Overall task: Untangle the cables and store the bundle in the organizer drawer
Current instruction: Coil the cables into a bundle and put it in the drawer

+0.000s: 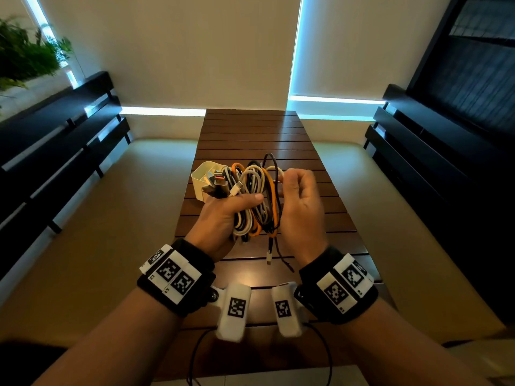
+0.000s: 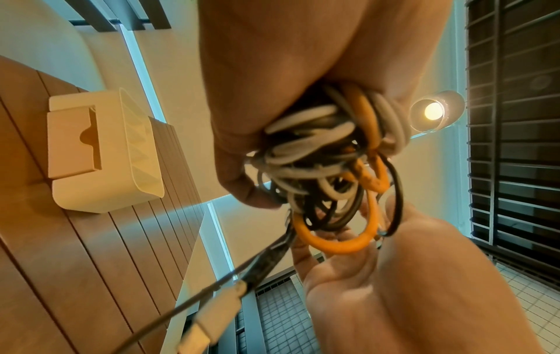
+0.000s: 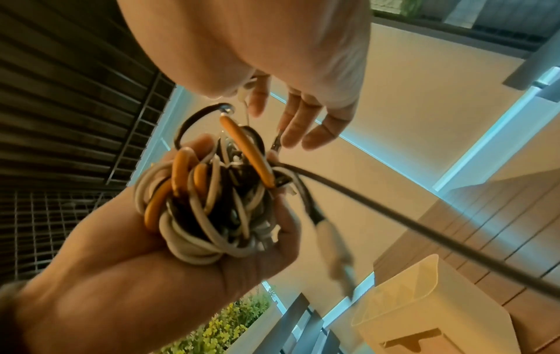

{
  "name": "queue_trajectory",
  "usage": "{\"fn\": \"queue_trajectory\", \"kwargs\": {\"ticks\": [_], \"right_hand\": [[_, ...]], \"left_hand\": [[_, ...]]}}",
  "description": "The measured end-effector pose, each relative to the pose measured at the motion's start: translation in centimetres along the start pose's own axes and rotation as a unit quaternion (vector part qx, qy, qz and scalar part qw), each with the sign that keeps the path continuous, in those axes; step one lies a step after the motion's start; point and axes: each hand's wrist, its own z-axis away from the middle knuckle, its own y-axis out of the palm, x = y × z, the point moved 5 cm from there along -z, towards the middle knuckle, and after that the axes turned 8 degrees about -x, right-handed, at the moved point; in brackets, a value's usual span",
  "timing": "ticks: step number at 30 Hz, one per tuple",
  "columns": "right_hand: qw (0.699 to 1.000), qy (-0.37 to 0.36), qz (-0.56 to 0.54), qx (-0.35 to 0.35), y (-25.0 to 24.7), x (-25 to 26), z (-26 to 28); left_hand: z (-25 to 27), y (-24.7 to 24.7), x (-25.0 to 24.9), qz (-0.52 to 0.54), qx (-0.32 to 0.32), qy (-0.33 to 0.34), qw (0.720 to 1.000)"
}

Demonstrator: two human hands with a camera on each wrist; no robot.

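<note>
- The cable bundle [image 1: 255, 199] is showing as a tight knot of white, black and orange loops, with several plug ends sticking out at its upper left and a white-tipped cable end [image 1: 269, 256] and a black one dangling below it.
- It is being held in the air above the slatted wooden table [image 1: 250, 129], just in front of the white organizer drawer [image 1: 202, 176] that is sitting on the slats.
- The left hand [image 1: 223, 218] is wrapping its fingers around the middle of the bundle, thumb lying across the top — a full grip.
- The right hand [image 1: 302, 201] is sitting just beside the bundle on its right, palm turned inward; thumb and forefinger seem to be pinching a white loop at the bundle's upper right edge, though the head view is too small there to be sure.
- The right wrist view is showing the other fingers [image 3: 306, 119] of that hand spread loosely, apart from the cables.
- The left wrist view is showing what the head view hides — the organizer drawer's [image 2: 100, 153] notched front panel and ribbed inner wall.
- A lit lamp [image 2: 435, 111] is appearing only in the left wrist view.
</note>
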Motion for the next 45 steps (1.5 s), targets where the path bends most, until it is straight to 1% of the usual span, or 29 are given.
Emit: {"fn": "queue_trajectory", "kwargs": {"ticks": [2, 3, 7, 10, 13, 14, 19, 21, 24, 26, 30, 34, 36, 39, 42, 45], "right_hand": [[1.0, -0.026, 0.018, 0.003, 0.1, 0.1, 0.3], [1.0, -0.024, 0.017, 0.005, 0.2, 0.2, 0.3], [0.999, 0.033, -0.005, 0.022, 0.0, -0.8, -0.5], [0.998, 0.05, 0.014, 0.034, 0.0, -0.7, -0.9], [0.991, 0.111, -0.061, 0.052, 0.3, -0.5, -0.8], [0.989, 0.116, -0.07, 0.051, 0.3, -0.3, -0.8], [0.991, 0.105, -0.065, 0.052, 0.4, -0.1, -0.8], [0.989, 0.11, -0.059, 0.074, 0.4, 0.2, -0.7], [0.99, 0.086, -0.039, 0.106, 0.4, 0.7, -0.6], [0.988, 0.089, -0.049, 0.113, 0.3, 0.6, -0.8], [0.976, 0.142, -0.111, 0.124, 0.4, 0.6, -1.1], [0.973, 0.15, -0.111, 0.138, 0.5, 0.7, -1.1], [0.975, 0.142, -0.096, 0.144, 0.4, 0.8, -1.2], [0.98, 0.106, -0.054, 0.159, 0.4, 1.4, -1.2], [0.986, 0.053, 0.031, 0.152, 0.4, 1.6, -1.2], [0.982, -0.002, 0.116, 0.152, 0.5, 1.5, -0.9]], "left_hand": [[-0.2, -0.2, -0.2, 0.005, -0.005, 0.005, 1.0], [-0.4, -0.4, -0.3, 0.005, -0.007, 0.007, 1.0], [-0.5, -0.7, -0.5, -0.005, -0.011, 0.008, 1.0], [-0.5, -0.7, -0.6, -0.011, -0.011, 0.011, 1.0], [-0.4, -0.7, -0.9, -0.021, -0.011, 0.015, 1.0], [-0.4, -0.7, -1.0, -0.022, -0.011, 0.016, 1.0], [-0.5, -0.8, -1.1, -0.04, -0.024, 0.036, 0.998], [-0.5, -0.9, -1.2, -0.043, -0.027, 0.043, 0.998], [-0.6, -1.0, -1.3, -0.044, -0.029, 0.046, 0.998], [-0.5, -0.9, -1.2, -0.044, -0.02, 0.045, 0.998], [0.0, -0.4, -1.4, -0.023, 0.01, 0.039, 0.999], [0.5, -0.1, -1.7, -0.039, 0.054, 0.042, 0.997], [0.6, -0.2, -1.8, -0.05, 0.071, 0.042, 0.995], [0.7, 0.1, -2.2, -0.064, 0.084, 0.047, 0.993], [0.7, 0.4, -2.2, -0.041, 0.08, 0.051, 0.995], [0.8, 0.6, -1.9, -0.029, 0.071, 0.047, 0.996]]}}
